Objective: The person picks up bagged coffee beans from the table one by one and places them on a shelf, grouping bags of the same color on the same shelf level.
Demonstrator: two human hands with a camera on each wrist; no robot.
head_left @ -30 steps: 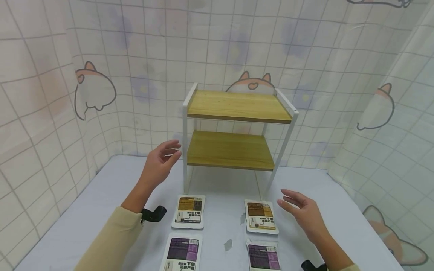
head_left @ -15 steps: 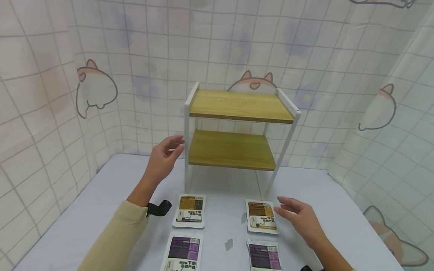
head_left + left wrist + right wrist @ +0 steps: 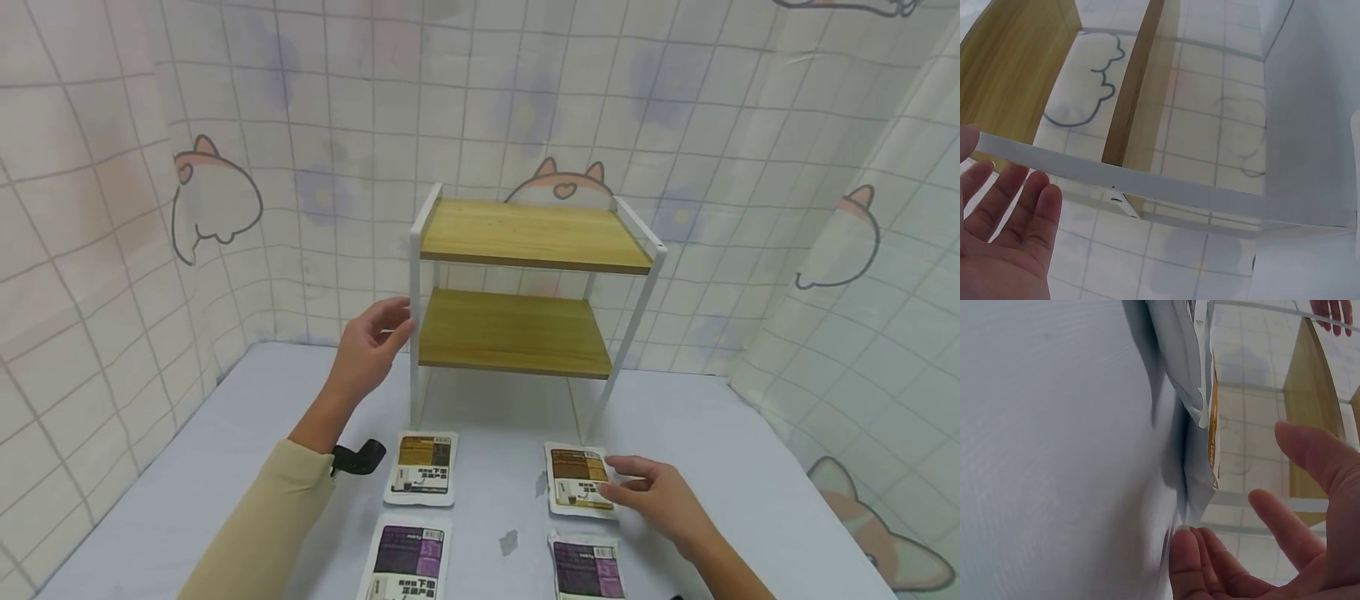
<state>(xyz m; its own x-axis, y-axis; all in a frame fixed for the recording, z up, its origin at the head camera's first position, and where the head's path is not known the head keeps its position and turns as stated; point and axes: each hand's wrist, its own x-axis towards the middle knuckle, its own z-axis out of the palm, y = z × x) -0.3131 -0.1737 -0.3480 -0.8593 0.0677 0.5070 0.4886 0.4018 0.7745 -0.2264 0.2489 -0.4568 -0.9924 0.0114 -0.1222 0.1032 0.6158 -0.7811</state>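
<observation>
- Nearest me, a left purple packet (image 3: pixel 405 558) and a right purple packet (image 3: pixel 588 575) lie flat, both cut off by the bottom of the head view.
- A strip of smooth white table (image 3: pixel 483 475) runs between the packet columns, marked by a ragged grey patch (image 3: pixel 508 542).
- My right hand (image 3: pixel 654 498) has thumb and fingers spread apart, gripping nothing, at the right edge of the orange packet (image 3: pixel 576 479); I can't tell whether it touches.
- That packet is flat, with pale sealed borders; a matching yellow packet (image 3: pixel 422 468) lies to its left.
- Farther off on the left, my left hand (image 3: pixel 367 350) is loosely curved, its fingertips at the outer side of the rack's slim white post (image 3: pixel 416 283); contact is unclear.
- The rack holds a wood-grained lower board (image 3: pixel 513 333) and upper board (image 3: pixel 532 233), with a gap between.
- Beyond hangs a creased, grid-printed curtain (image 3: pixel 337 125).
</observation>
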